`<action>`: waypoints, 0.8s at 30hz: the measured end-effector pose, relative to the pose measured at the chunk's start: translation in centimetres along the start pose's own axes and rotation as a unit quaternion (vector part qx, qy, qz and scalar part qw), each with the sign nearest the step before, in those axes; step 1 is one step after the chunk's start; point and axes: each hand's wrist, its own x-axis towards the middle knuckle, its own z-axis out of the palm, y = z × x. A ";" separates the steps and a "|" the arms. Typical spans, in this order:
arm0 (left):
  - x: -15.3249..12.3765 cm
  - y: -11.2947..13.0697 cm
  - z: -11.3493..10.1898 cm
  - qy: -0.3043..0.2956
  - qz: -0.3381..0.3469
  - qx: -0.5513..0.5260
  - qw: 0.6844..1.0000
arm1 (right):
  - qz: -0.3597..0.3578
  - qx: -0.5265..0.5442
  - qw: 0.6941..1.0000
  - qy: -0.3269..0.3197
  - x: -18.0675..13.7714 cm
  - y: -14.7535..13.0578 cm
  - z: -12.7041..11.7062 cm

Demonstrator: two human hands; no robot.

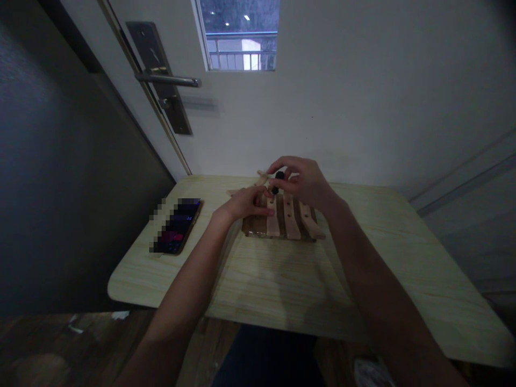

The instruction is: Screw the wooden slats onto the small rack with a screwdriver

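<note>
A brown block (257,226), seemingly wrapped in clear film, lies near the back of the table, with several pale wooden strips with holes across it. My left hand (244,203) is closed at the leftmost strip (273,221), its thumb and fingers gripping the upper part. Just above that strip, my right hand (306,181) pinches a small black piece (276,188) with a wide round top; its exact kind is unclear. The middle strip (292,226) and the right strip (312,224) lie beside it, untouched. More pale wooden pieces (262,177) show behind my left hand, partly hidden.
A phone (181,228) with its screen lit lies on the left of the light wooden table (242,285). Behind the table stands a white door (350,107) with a metal handle (169,80) and a small window (242,37). A dark panel borders the left side.
</note>
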 end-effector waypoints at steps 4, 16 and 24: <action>0.0 0.1 0.0 -0.007 -0.006 -0.007 1.000 | 0.020 0.032 0.999 -0.038 -0.2 0.2 -0.8; 0.0 0.0 0.0 -0.002 0.002 -0.004 1.000 | 0.031 -0.029 0.998 0.040 0.0 -0.3 0.1; 0.0 0.2 -0.1 -0.005 -0.005 -0.004 1.000 | 0.034 0.027 0.997 -0.059 0.1 -0.1 -1.1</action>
